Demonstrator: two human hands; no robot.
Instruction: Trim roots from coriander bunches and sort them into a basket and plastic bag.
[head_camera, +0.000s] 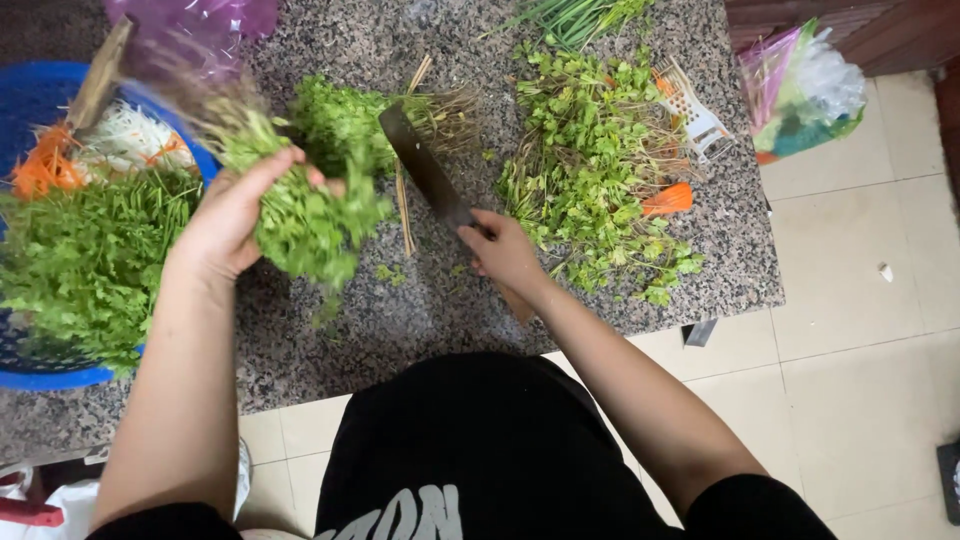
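My black shirt (480, 440) is closest. My left hand (225, 220) has its fingers shut around a bunch of green herbs (310, 225), held above the speckled worktop (420, 310). My right hand (500, 250) grips the knife (425, 170) tight. I should keep my fingers back from the blade and hold the bunch steady.

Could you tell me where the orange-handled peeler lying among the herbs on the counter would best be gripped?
Probably by the orange handle, coming in from the near right edge of the granite counter. The handle end pokes clear of the loose herb pile, while the white slotted head lies further back against the greens. The right hand, nearest to it, is holding the cleaver.
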